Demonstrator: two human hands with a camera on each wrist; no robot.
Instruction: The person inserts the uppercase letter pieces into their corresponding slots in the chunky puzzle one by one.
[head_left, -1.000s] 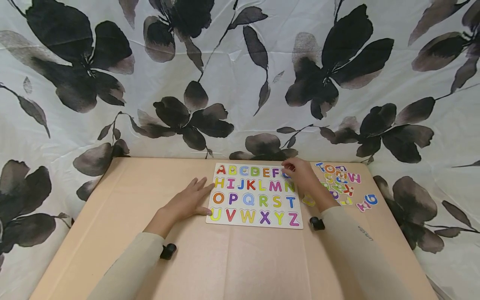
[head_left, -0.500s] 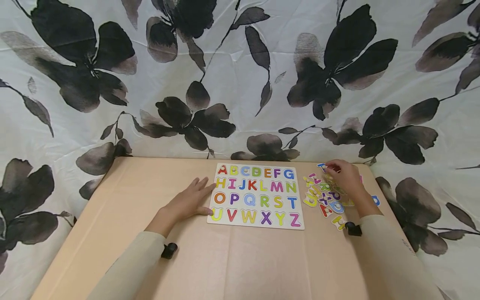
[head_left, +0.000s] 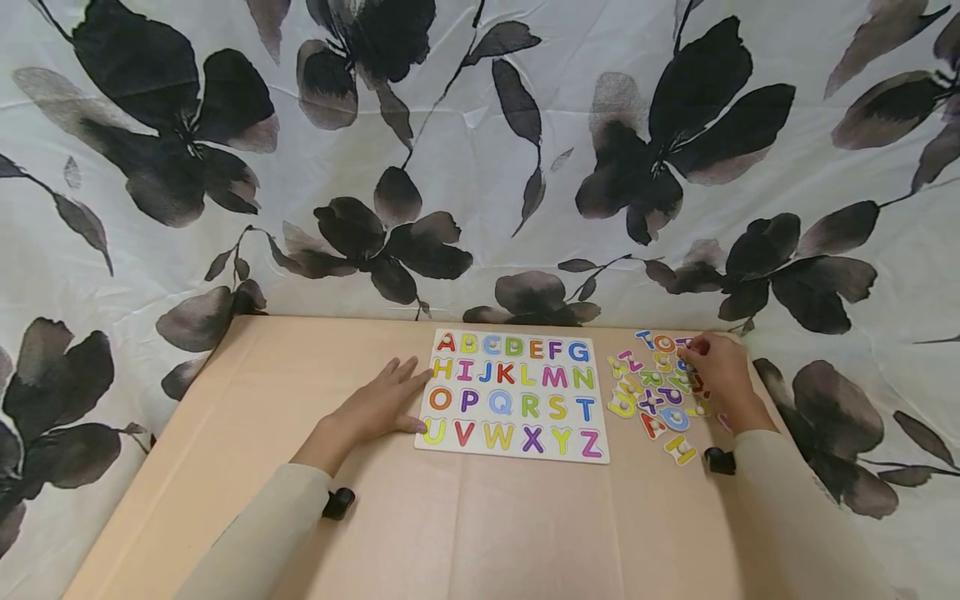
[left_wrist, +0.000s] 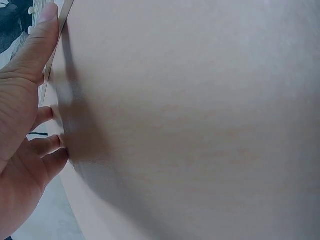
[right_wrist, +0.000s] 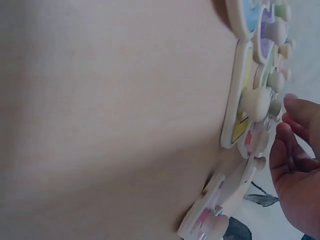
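Observation:
A white alphabet puzzle board (head_left: 512,452) lies on the table, printed A to Z in coloured letters, with knobs on some in the top row. My left hand (head_left: 378,404) rests at its left edge, fingers spread near the H and thumb by the U. In the left wrist view the thumb (left_wrist: 37,47) lies along the board's thin edge. My right hand (head_left: 722,373) is over the right part of a pile of loose letter pieces (head_left: 651,400). In the right wrist view its bent fingers (right_wrist: 282,145) and thumb sit close to wooden knobs (right_wrist: 257,104), with nothing visible between the tips.
A yellow H piece (head_left: 680,450) lies at the pile's near end, below a red A piece (head_left: 652,426). The beige table (head_left: 517,525) ends at the back against a white cloth (head_left: 465,150) with dark flowers.
My right hand has left the board's top right corner, uncovering the G, and moved right over the loose letters, then slightly further right. My left hand has stayed at the board's edge.

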